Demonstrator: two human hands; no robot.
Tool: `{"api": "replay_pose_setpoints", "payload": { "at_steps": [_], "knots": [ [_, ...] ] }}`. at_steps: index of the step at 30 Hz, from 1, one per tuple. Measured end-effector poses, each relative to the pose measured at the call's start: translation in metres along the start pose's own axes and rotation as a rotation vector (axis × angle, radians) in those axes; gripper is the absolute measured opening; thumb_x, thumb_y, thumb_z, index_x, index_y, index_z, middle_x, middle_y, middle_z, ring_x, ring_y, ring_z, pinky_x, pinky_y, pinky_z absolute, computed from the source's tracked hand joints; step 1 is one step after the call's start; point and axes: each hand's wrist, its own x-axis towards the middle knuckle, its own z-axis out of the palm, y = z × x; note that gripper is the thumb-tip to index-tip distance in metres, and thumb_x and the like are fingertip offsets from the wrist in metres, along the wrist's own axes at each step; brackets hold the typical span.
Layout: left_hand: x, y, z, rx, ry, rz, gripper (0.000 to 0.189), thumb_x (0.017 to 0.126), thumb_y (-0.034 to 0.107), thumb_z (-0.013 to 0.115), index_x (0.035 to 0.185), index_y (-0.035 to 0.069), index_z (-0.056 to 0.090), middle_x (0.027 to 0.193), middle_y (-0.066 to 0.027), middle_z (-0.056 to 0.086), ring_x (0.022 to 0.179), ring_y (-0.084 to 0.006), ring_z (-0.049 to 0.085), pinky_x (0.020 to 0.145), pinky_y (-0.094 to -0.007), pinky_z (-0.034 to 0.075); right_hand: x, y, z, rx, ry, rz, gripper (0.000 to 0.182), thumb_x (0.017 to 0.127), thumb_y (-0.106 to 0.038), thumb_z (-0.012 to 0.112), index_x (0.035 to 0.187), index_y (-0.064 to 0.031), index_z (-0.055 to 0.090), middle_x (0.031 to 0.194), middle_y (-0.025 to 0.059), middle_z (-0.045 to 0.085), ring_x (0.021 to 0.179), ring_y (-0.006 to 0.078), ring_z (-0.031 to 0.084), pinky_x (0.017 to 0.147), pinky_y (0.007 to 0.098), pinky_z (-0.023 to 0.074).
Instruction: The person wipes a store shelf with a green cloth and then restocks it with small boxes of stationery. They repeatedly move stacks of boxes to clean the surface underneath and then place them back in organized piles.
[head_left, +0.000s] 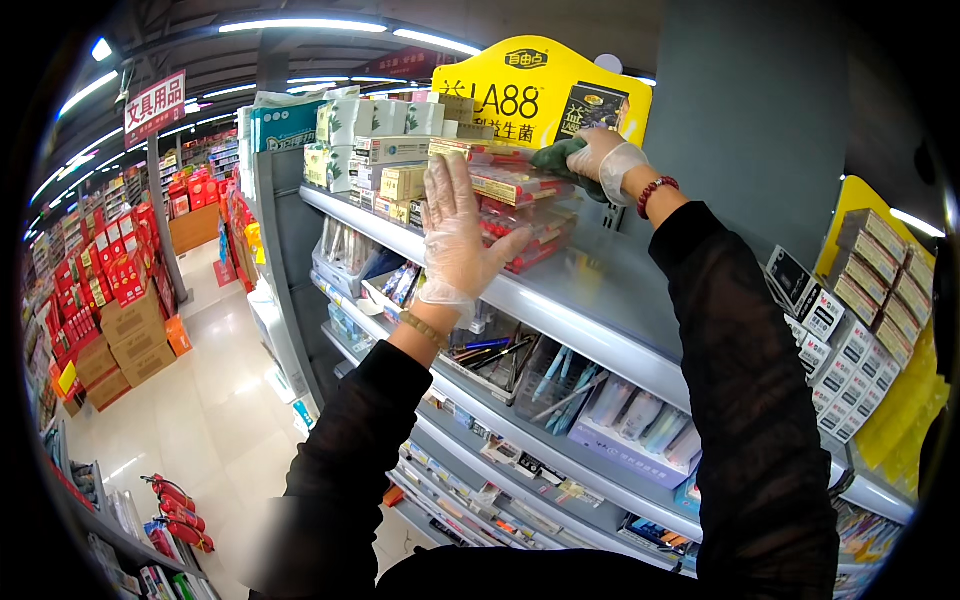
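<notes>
My left hand (459, 240), in a clear disposable glove, is upright with its fingers stretched and its thumb spread. It is at the front of a stack of flat red-and-clear packs (511, 184); whether the palm touches them I cannot tell. The stack stands on the grey top shelf (622, 285). Behind its right end, my right hand (598, 154), also gloved, grips a dark green cloth (556, 159). The cloth is bunched under the fingers, close to the upper packs.
Small cartons (390, 150) stand left of the stack, before a yellow sign (480, 71). Pen trays (495, 356) and a lilac box (626, 457) fill the shelf below. Boxed goods (855, 375) line the right. An aisle floor (225, 420) runs left, past brown cartons (139, 337).
</notes>
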Motion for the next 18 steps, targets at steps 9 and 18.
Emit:
{"api": "replay_pose_setpoints", "payload": {
  "at_steps": [9, 18],
  "knots": [
    [0.004, 0.006, 0.007, 0.181, -0.061, 0.042, 0.094, 0.086, 0.056, 0.051, 0.151, 0.003, 0.010, 0.156, -0.0223, 0.011, 0.143, -0.0439, 0.008, 0.113, -0.0560, 0.004, -0.004, -0.018, -0.014, -0.102, 0.045, 0.059, 0.041, 0.079, -0.025, 0.057, 0.113, -0.0031, 0.064, 0.115, 0.0208, 0.063, 0.108, 0.0340, 0.061, 0.092, 0.0387, 0.0477],
    [0.003, 0.005, 0.009, 0.188, -0.040, 0.064, 0.100, 0.084, 0.059, 0.053, 0.149, -0.002, 0.010, 0.155, -0.0260, 0.011, 0.143, -0.0446, 0.008, 0.113, -0.0556, 0.004, -0.024, -0.030, -0.023, 0.386, 0.042, -0.251, 0.038, 0.075, -0.028, 0.065, 0.105, -0.0044, 0.066, 0.095, 0.0137, 0.069, 0.087, 0.0260, 0.064, 0.080, 0.0343, 0.0496]
  ]
}}
